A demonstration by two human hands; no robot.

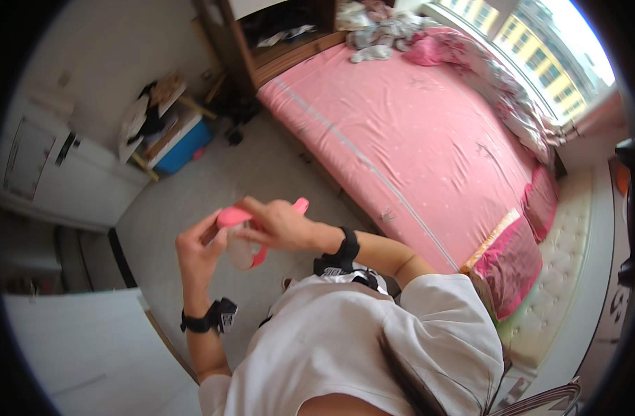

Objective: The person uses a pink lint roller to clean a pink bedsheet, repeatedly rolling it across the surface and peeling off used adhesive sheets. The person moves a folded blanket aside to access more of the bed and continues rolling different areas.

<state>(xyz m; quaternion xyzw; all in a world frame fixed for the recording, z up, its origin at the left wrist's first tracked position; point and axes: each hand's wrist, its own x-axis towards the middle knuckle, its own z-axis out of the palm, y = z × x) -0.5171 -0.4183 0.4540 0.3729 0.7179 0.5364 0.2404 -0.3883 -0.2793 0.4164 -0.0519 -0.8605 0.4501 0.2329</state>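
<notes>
A translucent cup or bottle (pixel 239 250) with a pink lid (pixel 234 217) and a pink handle is held in front of my body, above the floor. My left hand (pixel 202 240) pinches the lid's left edge between thumb and fingers. From the other side my right hand (pixel 278 224) holds the lid and upper part, its fingers hiding much of them. A pink end (pixel 301 205) sticks out beyond my right hand. Each wrist wears a black band with a small device.
On the right stands a bed with a pink sheet (pixel 390 135) and pillows (pixel 510 270). Beyond the hands are a blue box (pixel 185 148) with things above it and a white cabinet (pixel 83 177). A white surface (pixel 99 343) lies at lower left, beside the grey floor (pixel 161 249).
</notes>
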